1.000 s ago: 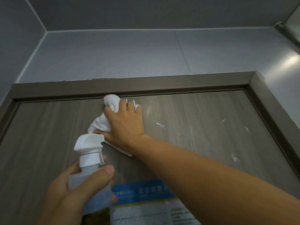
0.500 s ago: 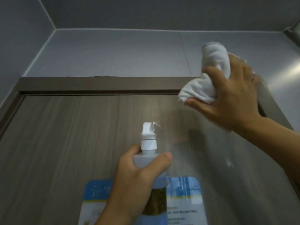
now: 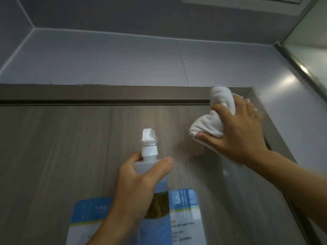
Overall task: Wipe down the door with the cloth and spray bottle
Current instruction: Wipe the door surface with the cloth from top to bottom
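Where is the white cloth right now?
The cloth is bunched in the right hand, pressed on the door at its upper right corner, right of the spray bottle.

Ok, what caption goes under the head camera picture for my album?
Left hand grips spray bottle; right hand presses white cloth at the door's top corner.

The blue-and-white notice (image 3: 185, 218) on the door (image 3: 70, 147) shows only blurred, unreadable print.
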`<state>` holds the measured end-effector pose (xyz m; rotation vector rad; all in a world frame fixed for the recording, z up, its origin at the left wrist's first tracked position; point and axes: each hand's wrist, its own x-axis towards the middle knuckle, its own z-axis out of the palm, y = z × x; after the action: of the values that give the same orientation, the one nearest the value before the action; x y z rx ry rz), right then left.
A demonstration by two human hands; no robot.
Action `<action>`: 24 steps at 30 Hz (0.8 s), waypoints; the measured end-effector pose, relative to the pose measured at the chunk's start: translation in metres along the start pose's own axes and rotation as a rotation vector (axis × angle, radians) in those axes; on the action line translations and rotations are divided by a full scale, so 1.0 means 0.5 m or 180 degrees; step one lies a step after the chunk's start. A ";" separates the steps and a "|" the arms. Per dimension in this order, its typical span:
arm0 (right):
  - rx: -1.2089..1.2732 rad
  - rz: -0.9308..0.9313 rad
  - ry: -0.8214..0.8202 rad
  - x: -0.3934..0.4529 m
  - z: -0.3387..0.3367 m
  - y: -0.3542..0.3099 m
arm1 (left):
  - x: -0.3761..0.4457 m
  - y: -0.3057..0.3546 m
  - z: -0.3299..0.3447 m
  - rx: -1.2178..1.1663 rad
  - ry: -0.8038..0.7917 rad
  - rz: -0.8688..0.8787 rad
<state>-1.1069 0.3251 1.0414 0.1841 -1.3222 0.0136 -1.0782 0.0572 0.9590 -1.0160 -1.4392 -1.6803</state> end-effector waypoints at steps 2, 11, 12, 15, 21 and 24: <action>-0.0080 -0.0029 -0.0043 -0.008 0.000 -0.012 | -0.003 -0.008 0.007 -0.0123 -0.0106 -0.0032; -0.0516 0.0162 0.0209 -0.006 -0.077 0.013 | -0.032 -0.047 0.090 -0.0304 -0.0486 -0.0076; -0.0541 0.0204 0.0219 0.004 -0.086 0.024 | -0.034 -0.050 0.106 -0.0359 -0.0504 -0.0116; -0.0617 0.0316 0.0251 0.033 -0.103 0.061 | -0.040 -0.057 0.161 -0.0356 -0.0531 -0.0106; -0.0512 0.0332 0.0381 0.075 -0.127 0.141 | -0.034 -0.061 0.277 -0.0581 -0.0465 -0.0141; -0.0441 0.0267 0.0370 0.088 -0.131 0.182 | -0.021 -0.067 0.325 -0.0554 -0.0413 -0.0108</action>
<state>-1.0434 0.4198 1.0802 0.0098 -1.2093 0.0039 -1.0831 0.2232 0.9473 -1.2216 -1.4171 -1.8180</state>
